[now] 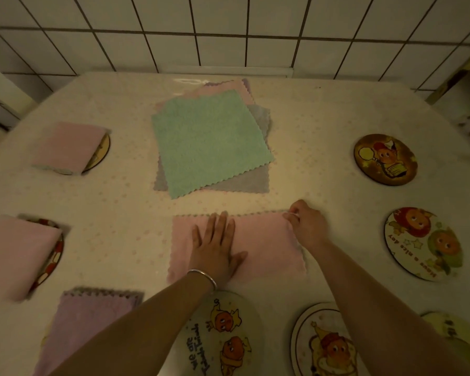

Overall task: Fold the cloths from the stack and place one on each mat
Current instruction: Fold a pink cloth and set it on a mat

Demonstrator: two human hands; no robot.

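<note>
Head view: your left hand (215, 249) presses flat on the pink cloth (266, 248); right hand (305, 222) pinches its corner. Match edges before creasing.

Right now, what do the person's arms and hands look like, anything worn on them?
Both forearms are bare, with no sleeves in view. The left hand has a thin silver-coloured bangle around the wrist. The right hand shows no bracelet or watch at the wrist. No gloves on either hand; whether any rings are worn is too small to tell.
</note>
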